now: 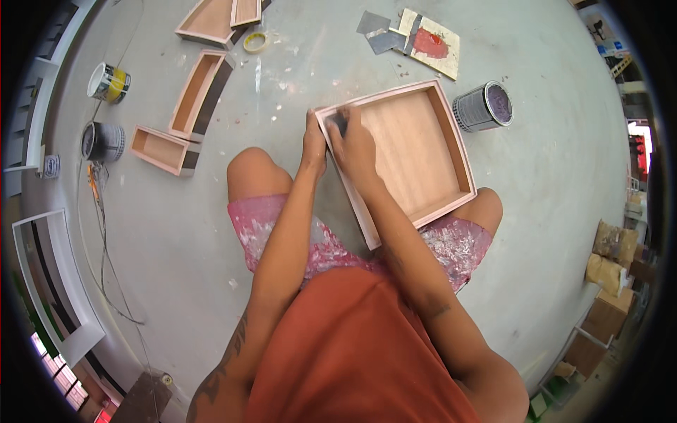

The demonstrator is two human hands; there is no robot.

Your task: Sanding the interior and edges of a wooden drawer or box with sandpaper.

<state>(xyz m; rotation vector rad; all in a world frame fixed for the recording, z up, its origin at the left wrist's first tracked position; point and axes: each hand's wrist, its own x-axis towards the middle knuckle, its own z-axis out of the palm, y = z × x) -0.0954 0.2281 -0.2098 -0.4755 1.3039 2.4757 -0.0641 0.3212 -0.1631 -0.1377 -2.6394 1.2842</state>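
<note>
Right-hand grip (356, 144) clasps a dark pad (342, 122); the left hand (315, 146) grasps the corner of a near-square wooden box (416, 148) mid-frame, open side up, long axis unclear. Beyond, upper right, a can (471, 113) contains purplish-grey paint. Smaller boxes (196, 95) lie upper left.

- The shallow wooden box (409, 155) is floored with smooth, matt, faintly grained wood; its rim is coated in a chalky, dull pink.
- Left of the box, the long wooden tray (197, 92) is lined with bare-looking matt wood and faced in smooth dark grey.
- Right of the box, the metal paint can (469, 113) is smeared inside with purple.
- Beyond the box, a smooth cream board (448, 51) is spread with glossy red paste (429, 44).
- Nearer than the box, cloth shorts (455, 247) are crusted with rough paint.
</note>
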